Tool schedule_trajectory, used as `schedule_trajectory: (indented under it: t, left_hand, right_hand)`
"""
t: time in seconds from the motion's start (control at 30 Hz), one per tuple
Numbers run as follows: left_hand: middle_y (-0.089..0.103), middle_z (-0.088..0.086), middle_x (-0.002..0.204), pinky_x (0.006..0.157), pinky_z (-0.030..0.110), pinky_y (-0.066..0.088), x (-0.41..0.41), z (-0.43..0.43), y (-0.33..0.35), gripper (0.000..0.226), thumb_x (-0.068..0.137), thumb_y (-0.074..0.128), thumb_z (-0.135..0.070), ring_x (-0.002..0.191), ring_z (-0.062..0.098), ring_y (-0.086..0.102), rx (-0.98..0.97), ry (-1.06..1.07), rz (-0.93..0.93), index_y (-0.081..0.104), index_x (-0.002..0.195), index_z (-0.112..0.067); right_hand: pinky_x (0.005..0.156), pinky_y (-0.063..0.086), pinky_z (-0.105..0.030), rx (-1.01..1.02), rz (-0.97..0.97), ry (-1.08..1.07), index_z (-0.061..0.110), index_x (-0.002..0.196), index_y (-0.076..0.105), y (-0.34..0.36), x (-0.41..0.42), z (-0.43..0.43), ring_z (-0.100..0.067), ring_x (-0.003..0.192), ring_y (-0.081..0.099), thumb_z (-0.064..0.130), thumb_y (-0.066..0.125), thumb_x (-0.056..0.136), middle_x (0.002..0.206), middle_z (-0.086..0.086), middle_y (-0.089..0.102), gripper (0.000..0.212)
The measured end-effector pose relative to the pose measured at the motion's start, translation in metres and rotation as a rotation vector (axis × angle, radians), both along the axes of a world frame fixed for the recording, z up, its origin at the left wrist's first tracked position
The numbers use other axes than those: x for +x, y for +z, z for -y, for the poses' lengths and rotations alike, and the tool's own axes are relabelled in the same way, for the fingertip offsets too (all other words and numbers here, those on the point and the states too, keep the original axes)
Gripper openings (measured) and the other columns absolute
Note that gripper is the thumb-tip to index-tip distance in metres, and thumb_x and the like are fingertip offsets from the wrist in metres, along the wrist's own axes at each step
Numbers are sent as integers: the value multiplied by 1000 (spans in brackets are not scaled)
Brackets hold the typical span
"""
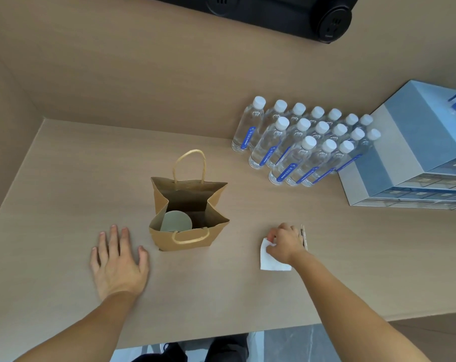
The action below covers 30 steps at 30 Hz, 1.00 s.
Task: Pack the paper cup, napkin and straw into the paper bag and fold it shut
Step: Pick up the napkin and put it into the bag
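Note:
A brown paper bag (185, 240) with twisted handles stands open in the middle of the table. The pale paper cup (176, 221) sits upright inside it, on the left side. My left hand (117, 259) lies flat on the table just left of the bag, fingers spread, holding nothing. My right hand (284, 244) is to the right of the bag, its fingers pinching the upper corner of the white napkin (270, 261), which lies on the table. The wrapped straw (304, 237) lies just beyond that hand, partly hidden by it.
Several water bottles (300, 142) with white caps stand in rows at the back right. A grey-blue drawer box (415, 158) sits at the far right. The table's front edge (221, 335) runs close to my body. Walls rise behind and to the left.

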<state>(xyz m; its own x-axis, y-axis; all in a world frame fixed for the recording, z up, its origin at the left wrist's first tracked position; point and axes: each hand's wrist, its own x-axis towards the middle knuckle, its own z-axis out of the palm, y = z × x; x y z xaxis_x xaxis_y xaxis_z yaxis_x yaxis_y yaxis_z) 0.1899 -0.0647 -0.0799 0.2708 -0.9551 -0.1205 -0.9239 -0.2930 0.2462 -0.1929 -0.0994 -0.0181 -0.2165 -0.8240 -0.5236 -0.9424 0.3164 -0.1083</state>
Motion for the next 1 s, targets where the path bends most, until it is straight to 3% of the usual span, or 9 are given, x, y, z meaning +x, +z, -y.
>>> schedule_trajectory:
  t: [0.17,0.27,0.37,0.47,0.63,0.73,0.8,0.87,1.0]
  left_hand:
    - [32,12,161,119,49,15,1,0,-1,69,89,30,-46,150,32,20,-12,7,-17,38,148,-12]
    - [33,12,160,119,49,15,1,0,-2,69,88,30,-46,150,33,21,-27,9,-23,40,147,-11]
    - [33,13,160,119,50,15,0,0,-1,68,88,30,-45,149,33,21,-30,10,-29,40,146,-10]
    - [32,13,160,119,50,15,0,0,2,69,88,29,-45,150,33,21,-24,10,-28,40,147,-11]
    - [32,12,161,120,50,16,1,0,1,69,90,27,-47,150,32,20,-7,3,-15,38,148,-12]
    - [32,12,160,120,50,17,4,0,-3,69,91,25,-49,150,32,21,0,-8,5,37,149,-13]
    - [32,11,160,120,49,17,5,0,-4,69,91,24,-50,149,31,21,-2,-10,7,37,149,-13]
    - [32,11,160,120,49,17,4,0,-6,68,92,25,-50,150,31,21,0,-7,9,37,149,-14]
    - [32,10,160,120,49,18,5,0,-8,68,92,26,-50,150,30,21,5,-4,11,36,149,-15]
  right_hand:
    - [60,40,-26,86,277,-93,19,82,55,29,13,13,-22,79,51,11,65,78,82,2,53,13]
    - [62,43,-24,83,427,-157,22,95,58,56,25,17,-18,79,54,9,71,78,92,-1,60,25]
    - [78,49,-33,36,601,-196,17,109,66,100,39,24,-21,81,62,5,75,78,93,-7,69,35]
    - [75,47,-36,-81,706,-174,7,95,74,164,56,34,-22,76,64,8,76,81,90,-18,76,14]
    - [60,45,-25,-350,791,47,21,86,75,270,108,31,-19,62,70,25,71,84,73,-1,78,6]
    - [48,40,-8,-470,676,218,21,82,74,290,148,29,0,51,62,18,67,84,62,14,72,9]
    - [51,53,-21,-486,508,299,14,86,74,285,170,30,-10,67,70,14,62,84,73,2,77,12]
    - [56,55,-39,-487,336,419,0,80,65,272,187,32,-36,76,65,7,54,84,73,-18,70,13]
    - [44,24,-26,-432,119,499,11,67,43,240,205,35,-28,50,32,3,48,83,58,-5,32,19]
